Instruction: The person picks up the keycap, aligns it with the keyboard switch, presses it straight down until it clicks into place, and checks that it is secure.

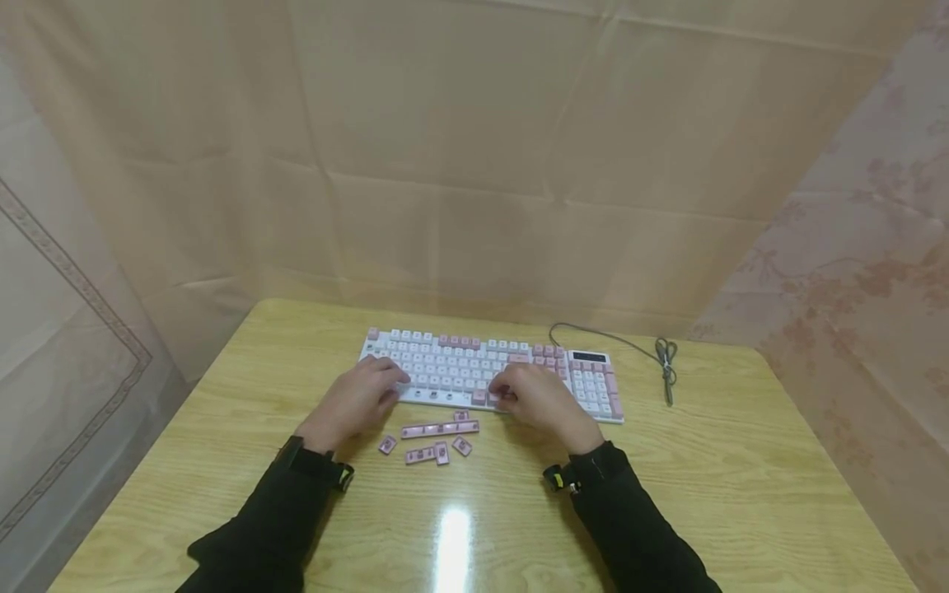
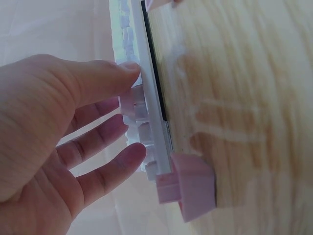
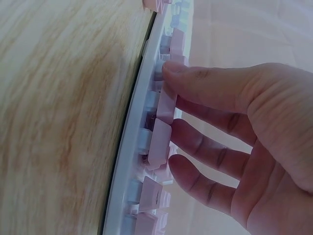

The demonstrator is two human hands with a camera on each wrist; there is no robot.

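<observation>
On my head feed I have a glossy, yellowish wood-grain table (image 1: 741, 494). On it lies a long white-and-pink plastic keyboard (image 1: 445, 371), with a thin grey cable (image 1: 666, 362) bundled beyond its right end; I see loose pink plastic keycaps (image 1: 423, 431) just in front.

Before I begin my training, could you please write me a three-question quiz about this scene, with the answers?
1. Which colour are the loose keycaps: A) green, B) pink, C) black?
2. True or false: the loose keycaps lie beyond the far edge of the keyboard.
3. Complete: the bundled cable lies nearer to the ___ hand.

Key: 1. B; 2. False, they lie by its near edge; 3. right hand.
</observation>
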